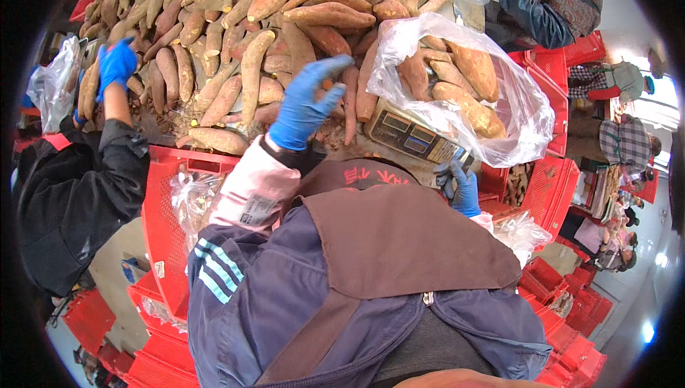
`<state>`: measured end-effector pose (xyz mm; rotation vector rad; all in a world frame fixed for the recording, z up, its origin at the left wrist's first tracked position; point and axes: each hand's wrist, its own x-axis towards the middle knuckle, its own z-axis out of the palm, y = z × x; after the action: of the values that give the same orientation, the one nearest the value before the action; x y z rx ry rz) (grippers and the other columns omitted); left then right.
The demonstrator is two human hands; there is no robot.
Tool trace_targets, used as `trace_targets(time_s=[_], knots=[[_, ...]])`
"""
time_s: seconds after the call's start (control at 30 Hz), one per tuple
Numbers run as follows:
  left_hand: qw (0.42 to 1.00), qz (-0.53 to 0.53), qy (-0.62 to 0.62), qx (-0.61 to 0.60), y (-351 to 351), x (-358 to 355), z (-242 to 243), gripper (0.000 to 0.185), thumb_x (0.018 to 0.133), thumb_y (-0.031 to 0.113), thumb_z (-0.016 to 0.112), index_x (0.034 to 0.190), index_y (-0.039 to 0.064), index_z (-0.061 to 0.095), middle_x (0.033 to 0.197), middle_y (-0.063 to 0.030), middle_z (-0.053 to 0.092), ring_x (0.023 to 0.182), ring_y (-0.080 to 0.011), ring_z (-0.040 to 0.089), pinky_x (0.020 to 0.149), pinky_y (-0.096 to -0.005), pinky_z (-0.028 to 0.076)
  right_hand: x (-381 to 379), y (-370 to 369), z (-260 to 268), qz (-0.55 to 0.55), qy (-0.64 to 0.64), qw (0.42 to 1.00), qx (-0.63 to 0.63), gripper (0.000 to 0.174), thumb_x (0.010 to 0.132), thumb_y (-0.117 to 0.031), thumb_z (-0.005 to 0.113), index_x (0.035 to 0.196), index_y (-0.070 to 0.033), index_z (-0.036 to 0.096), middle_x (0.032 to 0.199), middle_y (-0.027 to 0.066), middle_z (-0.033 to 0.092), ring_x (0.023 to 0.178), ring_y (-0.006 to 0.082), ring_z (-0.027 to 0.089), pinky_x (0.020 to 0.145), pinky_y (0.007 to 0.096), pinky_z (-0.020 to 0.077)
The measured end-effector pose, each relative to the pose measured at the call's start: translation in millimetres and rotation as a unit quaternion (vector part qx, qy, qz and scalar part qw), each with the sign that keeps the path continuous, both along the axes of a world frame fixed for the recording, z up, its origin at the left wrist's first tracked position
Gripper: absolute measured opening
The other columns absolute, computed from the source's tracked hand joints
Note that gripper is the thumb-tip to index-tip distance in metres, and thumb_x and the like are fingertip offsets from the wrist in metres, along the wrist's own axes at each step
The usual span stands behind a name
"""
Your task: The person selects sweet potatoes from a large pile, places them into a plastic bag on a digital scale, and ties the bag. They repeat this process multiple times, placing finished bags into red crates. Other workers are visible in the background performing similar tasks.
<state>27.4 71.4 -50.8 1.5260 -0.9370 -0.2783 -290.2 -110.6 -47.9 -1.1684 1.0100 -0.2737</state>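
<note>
My left hand (pixel 309 104), in a blue glove, is raised over the near edge of the heap of sweet potatoes (pixel 257 56). Its fingers are spread and nothing shows in its grasp. Right of it, a clear plastic bag (pixel 535 115) with several large sweet potatoes (pixel 465 104) inside rests on a digital scale (pixel 409 133). My right hand (pixel 461 187), also gloved in blue, is beside the scale's near right corner, fingers bent. Whether those fingers touch the scale or hold anything small cannot be told.
A co-worker's gloved hand (pixel 115 64) is at the heap on the left, near another plastic bag (pixel 56 85). Another person's sleeve (pixel 535 16) is at the upper right. Red plastic crates (pixel 166 227) stand on both sides of me, some holding bagged produce.
</note>
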Motion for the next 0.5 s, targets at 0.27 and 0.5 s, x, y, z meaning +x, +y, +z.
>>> trace_targets(time_s=[0.27,0.5], knots=[[0.999,0.010,-0.002,-0.053,-63,0,4,0.055,0.084,0.016,0.066,0.132,0.003,0.042,0.121,-0.0110,0.054,0.103,-0.0177,0.053,0.090,-0.0297,0.044,-35,-18,1,-0.108,0.022,0.992,-0.062,0.025,0.087,-0.025,0.059,0.078,-0.002,0.065,0.061,0.0040,0.060,0.043,0.0085,0.046,0.038,0.0212,0.0295],[0.903,-0.197,0.377,-0.065,-90,16,43,0.019,0.090,0.010,0.054,0.104,-0.002,0.059,0.092,-0.0079,0.065,0.076,-0.0155,0.061,0.073,-0.0275,0.050,-24,-74,72,-0.175,-0.158,0.937,-0.257,0.039,0.092,-0.042,0.044,0.095,-0.006,0.057,0.065,-0.0022,0.053,0.040,0.0058,0.034,0.038,0.0223,0.0232]])
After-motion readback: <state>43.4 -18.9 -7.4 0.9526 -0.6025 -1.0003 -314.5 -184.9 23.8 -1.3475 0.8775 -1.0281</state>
